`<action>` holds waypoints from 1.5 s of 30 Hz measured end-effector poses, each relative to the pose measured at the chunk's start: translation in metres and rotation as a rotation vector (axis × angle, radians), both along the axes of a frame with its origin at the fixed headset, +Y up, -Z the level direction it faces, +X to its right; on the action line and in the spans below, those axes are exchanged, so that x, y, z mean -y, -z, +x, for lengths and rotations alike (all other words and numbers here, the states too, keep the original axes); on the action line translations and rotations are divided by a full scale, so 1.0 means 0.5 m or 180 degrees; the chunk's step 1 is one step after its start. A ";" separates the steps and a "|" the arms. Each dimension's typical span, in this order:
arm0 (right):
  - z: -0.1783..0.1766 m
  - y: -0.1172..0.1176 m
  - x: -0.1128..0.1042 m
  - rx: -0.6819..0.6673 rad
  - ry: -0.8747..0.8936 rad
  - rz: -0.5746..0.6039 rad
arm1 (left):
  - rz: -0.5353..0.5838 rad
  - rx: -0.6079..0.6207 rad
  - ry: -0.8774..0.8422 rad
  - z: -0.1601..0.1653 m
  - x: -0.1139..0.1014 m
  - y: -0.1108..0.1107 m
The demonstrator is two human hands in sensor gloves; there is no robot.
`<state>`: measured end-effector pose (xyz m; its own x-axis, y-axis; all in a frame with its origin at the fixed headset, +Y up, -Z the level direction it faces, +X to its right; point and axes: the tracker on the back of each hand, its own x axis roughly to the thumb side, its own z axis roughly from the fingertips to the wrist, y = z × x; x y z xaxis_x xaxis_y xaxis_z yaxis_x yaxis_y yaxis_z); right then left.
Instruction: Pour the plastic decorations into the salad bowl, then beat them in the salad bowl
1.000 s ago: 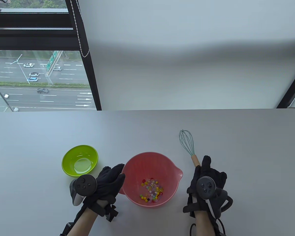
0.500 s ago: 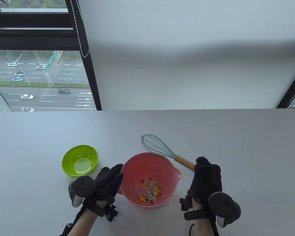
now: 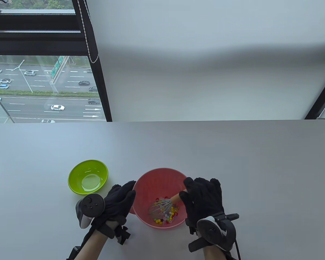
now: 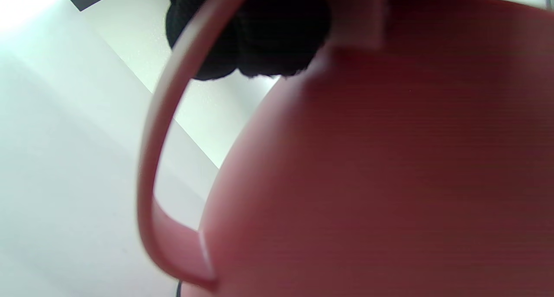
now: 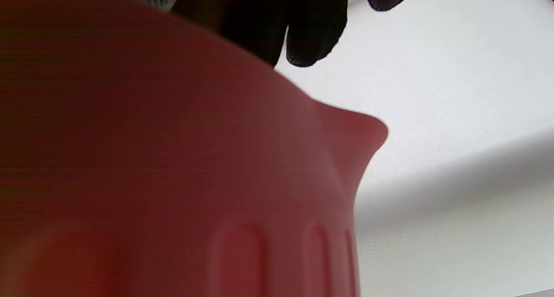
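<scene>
The pink salad bowl (image 3: pixel 149 177) stands near the table's front edge with a heap of small coloured plastic decorations (image 3: pixel 168 215) at its bottom. My right hand (image 3: pixel 191 193) grips the wooden handle of a teal wire whisk (image 3: pixel 159 208). The whisk's head is down among the decorations. My left hand (image 3: pixel 124 196) holds the bowl's left side, with its thumb at the rim. The left wrist view shows the bowl wall (image 4: pixel 368 180) and its loop handle (image 4: pixel 149 167), with my fingers (image 4: pixel 251 37) behind the loop. The right wrist view shows the bowl's outside (image 5: pixel 151 158), its spout (image 5: pixel 368 132) and my fingers (image 5: pixel 311 33) above.
A lime green bowl (image 3: pixel 88 165) stands empty to the left of the pink bowl, just beyond my left hand. The grey table (image 3: pixel 233 151) runs back to a white wall and a window at far left.
My right hand lifted the whisk off the table on the right, swung it left over the pink bowl and lowered its head into the decorations. My left hand stayed on the bowl.
</scene>
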<state>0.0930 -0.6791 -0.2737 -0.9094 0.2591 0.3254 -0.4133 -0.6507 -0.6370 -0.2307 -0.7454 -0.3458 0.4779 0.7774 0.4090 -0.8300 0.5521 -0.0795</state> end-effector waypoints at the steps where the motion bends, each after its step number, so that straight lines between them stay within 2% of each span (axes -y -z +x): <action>1: -0.011 0.001 0.000 -0.0062 -0.0072 -0.0078 | -0.0008 0.0006 -0.0007 0.000 0.000 0.000; 7: -0.033 -0.009 -0.004 -0.0220 -0.0021 0.0022 | -0.0032 0.0020 -0.0041 0.001 0.001 0.000; 13: -0.043 -0.017 -0.005 -0.0147 -0.0151 0.0178 | -0.0055 0.0036 -0.0070 0.002 0.001 -0.001; 22: -0.028 -0.017 -0.011 -0.0069 -0.0084 0.0220 | -0.0039 0.0012 -0.0056 -0.001 0.000 0.000; 34: -0.006 -0.010 -0.015 -0.0121 0.0214 0.0058 | -0.0024 -0.0022 -0.0056 -0.003 0.002 -0.001; 45: -0.014 -0.009 -0.011 -0.0148 0.0204 0.0008 | -0.0026 -0.0043 -0.0071 -0.002 0.005 -0.003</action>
<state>0.0858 -0.6735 -0.2693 -0.8749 0.3153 0.3677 -0.4832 -0.6203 -0.6178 -0.2318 -0.7478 -0.3444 0.4658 0.7913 0.3962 -0.8431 0.5327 -0.0728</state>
